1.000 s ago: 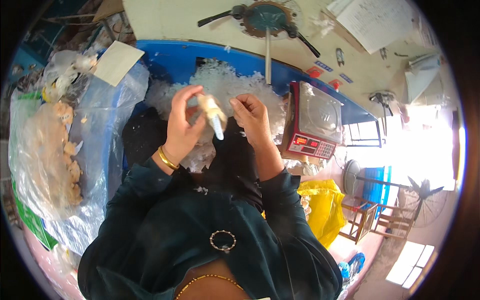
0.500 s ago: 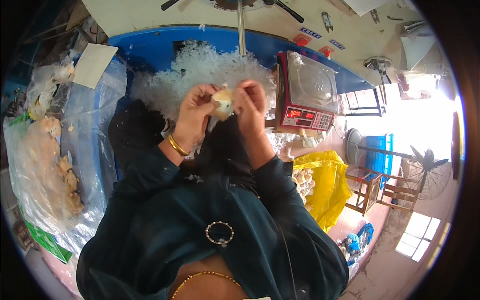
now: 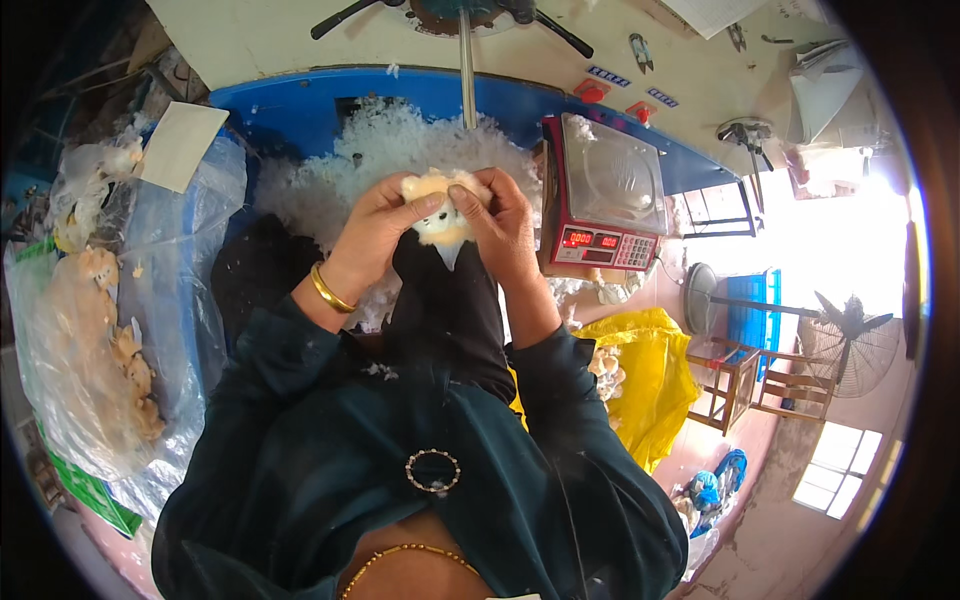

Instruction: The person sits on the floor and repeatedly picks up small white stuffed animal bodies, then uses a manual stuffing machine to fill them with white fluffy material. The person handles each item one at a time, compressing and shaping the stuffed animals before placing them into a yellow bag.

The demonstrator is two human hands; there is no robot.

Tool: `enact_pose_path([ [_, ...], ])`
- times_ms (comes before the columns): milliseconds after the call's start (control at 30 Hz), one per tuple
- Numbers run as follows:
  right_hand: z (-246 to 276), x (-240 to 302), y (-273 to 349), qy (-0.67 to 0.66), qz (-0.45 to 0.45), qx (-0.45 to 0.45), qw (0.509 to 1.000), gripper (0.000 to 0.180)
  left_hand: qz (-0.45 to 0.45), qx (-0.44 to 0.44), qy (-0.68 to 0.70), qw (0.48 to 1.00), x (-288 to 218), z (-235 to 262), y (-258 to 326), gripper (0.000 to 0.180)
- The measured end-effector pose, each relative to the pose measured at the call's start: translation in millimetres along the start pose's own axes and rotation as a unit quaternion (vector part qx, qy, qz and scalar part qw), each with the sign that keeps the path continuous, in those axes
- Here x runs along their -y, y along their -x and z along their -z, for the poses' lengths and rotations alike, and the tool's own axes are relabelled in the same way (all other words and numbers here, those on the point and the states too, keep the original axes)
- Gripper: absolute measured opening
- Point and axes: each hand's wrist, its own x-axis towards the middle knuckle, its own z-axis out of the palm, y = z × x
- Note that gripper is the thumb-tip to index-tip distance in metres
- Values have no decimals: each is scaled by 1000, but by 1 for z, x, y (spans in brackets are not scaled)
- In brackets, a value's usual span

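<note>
Between both hands is a small cream and white plush toy [image 3: 438,222] with dark eyes, its face turned up toward me. My left hand [image 3: 375,222] grips its left side, the thumb pressed across the plush. On the other side, my right hand [image 3: 503,222] pinches it with the thumb near the toy's face. The fingers behind the toy are hidden. Just beyond the hands lies a heap of white fluffy stuffing [image 3: 400,140], in a blue-walled trough [image 3: 300,98]. My dark-trousered legs are below the toy.
A red digital scale [image 3: 605,195] stands right of the stuffing. At left, a clear plastic bag [image 3: 75,370] holds several cream plush pieces; a sheet of card [image 3: 185,145] lies above it. A yellow sack [image 3: 650,385] with plush pieces sits at lower right. A metal rod [image 3: 467,70] rises ahead.
The toy has turned so its face shows more fully. My right hand, formerly a little apart at its side, now holds it with the thumb on it. The view has shifted slightly.
</note>
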Motion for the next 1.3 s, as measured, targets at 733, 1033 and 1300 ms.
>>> enact_pose_path([
  [733,-11,7,-109,22,52,-138,989,21,-209,-86,-312,923,-41,-30,-71,43],
  [1033,4,4,-85,-21,59,-70,996,31,-274,59,-401,872,-8,-30,-69,58],
  [1300,-23,13,-72,57,71,-123,988,36,-158,124,-330,922,-40,-9,-54,63],
])
